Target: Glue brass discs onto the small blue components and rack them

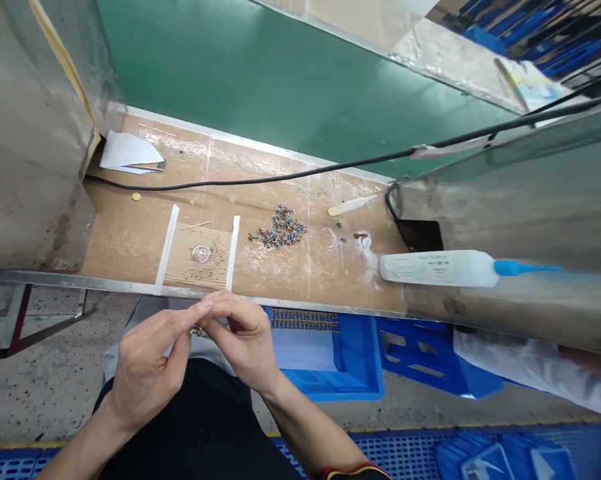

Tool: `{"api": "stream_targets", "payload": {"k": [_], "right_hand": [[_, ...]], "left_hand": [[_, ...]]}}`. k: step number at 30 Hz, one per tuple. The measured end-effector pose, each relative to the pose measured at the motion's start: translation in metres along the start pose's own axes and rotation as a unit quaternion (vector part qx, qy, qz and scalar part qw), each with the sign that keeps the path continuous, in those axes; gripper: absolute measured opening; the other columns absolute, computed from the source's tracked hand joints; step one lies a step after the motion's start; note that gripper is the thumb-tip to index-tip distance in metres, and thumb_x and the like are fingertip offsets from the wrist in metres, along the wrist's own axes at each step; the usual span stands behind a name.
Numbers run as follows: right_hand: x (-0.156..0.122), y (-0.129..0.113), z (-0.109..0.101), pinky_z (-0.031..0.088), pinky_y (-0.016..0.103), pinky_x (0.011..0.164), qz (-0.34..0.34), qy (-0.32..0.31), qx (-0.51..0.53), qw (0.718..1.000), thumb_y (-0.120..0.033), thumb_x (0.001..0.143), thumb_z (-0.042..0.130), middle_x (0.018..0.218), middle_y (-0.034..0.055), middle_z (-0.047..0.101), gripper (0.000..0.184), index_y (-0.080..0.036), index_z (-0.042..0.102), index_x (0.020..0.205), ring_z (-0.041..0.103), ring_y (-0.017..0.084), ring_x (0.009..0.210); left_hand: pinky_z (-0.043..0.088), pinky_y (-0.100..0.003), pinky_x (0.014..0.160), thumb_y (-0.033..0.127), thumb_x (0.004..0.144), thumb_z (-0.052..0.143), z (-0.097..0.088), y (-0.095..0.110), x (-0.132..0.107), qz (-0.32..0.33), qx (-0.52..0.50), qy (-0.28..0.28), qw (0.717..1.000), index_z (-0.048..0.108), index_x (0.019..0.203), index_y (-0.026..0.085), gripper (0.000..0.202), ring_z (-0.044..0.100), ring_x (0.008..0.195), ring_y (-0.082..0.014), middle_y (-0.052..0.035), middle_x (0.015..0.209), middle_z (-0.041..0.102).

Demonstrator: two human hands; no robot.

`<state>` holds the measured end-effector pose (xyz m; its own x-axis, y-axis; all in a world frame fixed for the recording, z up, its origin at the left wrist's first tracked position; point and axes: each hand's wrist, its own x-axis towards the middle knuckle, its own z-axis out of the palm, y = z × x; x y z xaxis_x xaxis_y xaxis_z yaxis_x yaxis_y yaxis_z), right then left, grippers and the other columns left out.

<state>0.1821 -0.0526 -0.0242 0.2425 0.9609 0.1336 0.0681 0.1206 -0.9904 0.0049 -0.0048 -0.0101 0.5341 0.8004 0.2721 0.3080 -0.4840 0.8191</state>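
Held piece: tiny gold-coloured metal piece (197,331), too small to make out in detail, pinched between the fingertips of both hands at lower centre of the frame, just below the near edge of the worktop.
Left: left hand (145,377), fingers and thumb closed in a pinch, gripping the piece from the left.
Right: right hand (245,337), fingers curled over, closing on the same piece from the right; its fingertips are partly hidden.
Handling: likely light and stiff, but small enough to slip or drop; safest held by the fingertips, from opposite sides.
Nearby: heap of blue-beaded gold chain (280,227) at the centre of the brown cardboard-covered worktop (125,220), above the hands.
Also there: clear round disc (201,254) between two white tape strips (167,243); white squeeze bottle with a blue nozzle (440,269) at right; blue plastic crate (330,373) below the worktop's edge, with rows of gold-and-blue chain (305,320) laid along it.
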Motion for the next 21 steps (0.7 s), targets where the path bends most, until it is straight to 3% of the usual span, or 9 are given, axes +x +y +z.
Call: {"api": "stream_targets", "payload": {"k": [12,17,21], "right_hand": [[-0.011,0.013,-0.021,0.066,0.031,0.089,0.024,0.008,0.015,1.0,-0.016,0.103,0.078,0.099,0.0004,0.085,0.01,-0.024,0.082,0.102,0.081,0.016,0.094],[-0.027,0.026,-0.031,0.068,0.035,0.097,-0.078,0.071,-0.065,0.992,-0.011,0.106,0.073,0.118,0.0044,0.085,0.025,-0.026,0.08,0.124,0.082,0.018,0.11],[-0.046,0.034,-0.041,0.067,0.039,0.096,-0.158,0.115,-0.122,0.973,-0.007,0.104,0.076,0.117,0.0036,0.087,0.035,-0.028,0.078,0.131,0.081,0.019,0.108]], "left_hand": [[0.07,-0.029,0.1,0.005,0.105,0.067,0.024,0.002,-0.004,-0.042,0.005,-0.014,0.999,0.074,0.15,0.033,0.053,0.086,0.116,-0.0198,-0.0018,0.139,0.084],[0.072,-0.025,0.08,0.024,0.11,0.069,0.039,0.009,0.007,-0.189,-0.066,-0.054,0.978,0.074,0.149,0.027,0.039,0.089,0.098,-0.0202,-0.0038,0.121,0.089],[0.071,-0.026,0.088,0.035,0.112,0.069,0.052,0.011,0.014,-0.243,-0.178,-0.127,0.945,0.073,0.15,0.026,0.04,0.088,0.103,-0.021,-0.0054,0.118,0.09]]}}
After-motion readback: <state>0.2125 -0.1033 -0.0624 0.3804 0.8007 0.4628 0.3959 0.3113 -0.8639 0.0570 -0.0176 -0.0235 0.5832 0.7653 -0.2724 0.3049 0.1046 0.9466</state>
